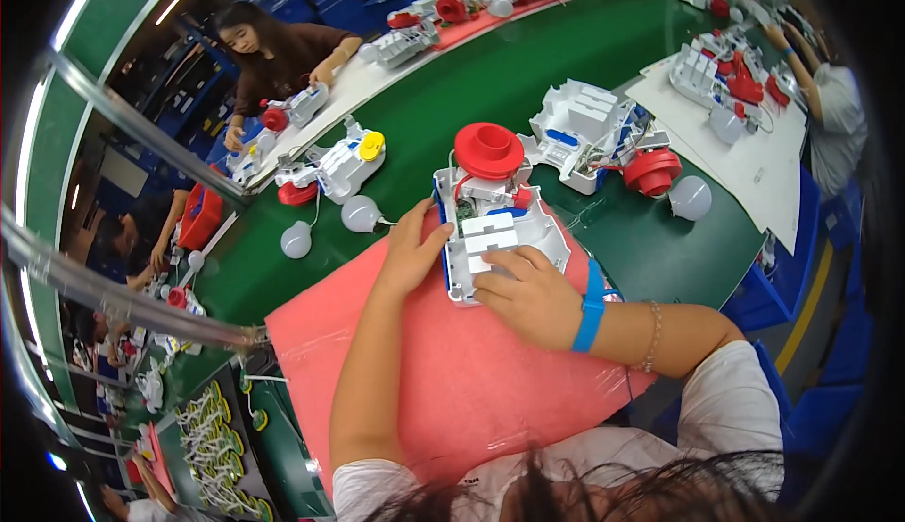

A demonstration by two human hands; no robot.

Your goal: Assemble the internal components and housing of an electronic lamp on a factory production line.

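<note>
a left hand (412, 256) and a right hand (528, 298) on an open white case (543, 232)

take the open white case as the middle of a clock, with 12 at the far side. the case lies in front of the person, its near end on a pink mat (443, 371). the mat spreads out toward 6 o'clock.

the left hand is at 9 o'clock. it grips the side of the case, with the thumb at the rim. the right hand comes in from 5 o'clock. its fingers are bent and touch the white blocks (490, 224) inside the case. i can't tell if they pinch a block or just press on it, because the fingertips are partly hidden.

a red round part (489, 149) sits at the 12 o'clock end of the case. at 1 o'clock there is a second white case (577, 126), with a red part (652, 172) at 2 o'clock and a white bulb (691, 198) just beside that. at 10 o'clock is a white case with a yellow piece (351, 165). two round bulbs (360, 214) are near it, around 9 o'clock. farther off at 10 o'clock, a person in a dark top (283, 65) sits across the green table (443, 88).
</note>
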